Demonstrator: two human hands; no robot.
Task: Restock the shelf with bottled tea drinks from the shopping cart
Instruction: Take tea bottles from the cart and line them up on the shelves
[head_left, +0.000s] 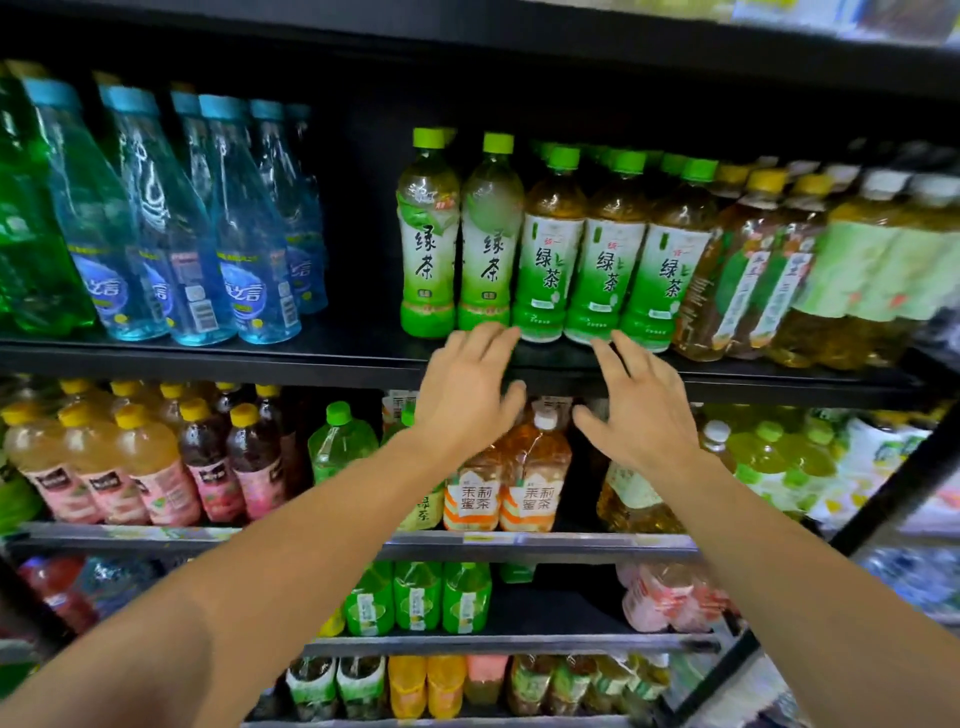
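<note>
Green-capped green tea bottles stand in a row on the upper black shelf: two pale ones on the left and several amber ones with white and green labels beside them. My left hand and my right hand reach up side by side just below that row, fingers spread and holding nothing. Their fingertips lie at the shelf's front edge, close to the bottles' bases. The shopping cart is out of view.
Blue water bottles stand at the upper left, with a dark gap between them and the tea. Yellow-capped tea bottles fill the right. Lower shelves hold juice, jasmine tea and more green bottles.
</note>
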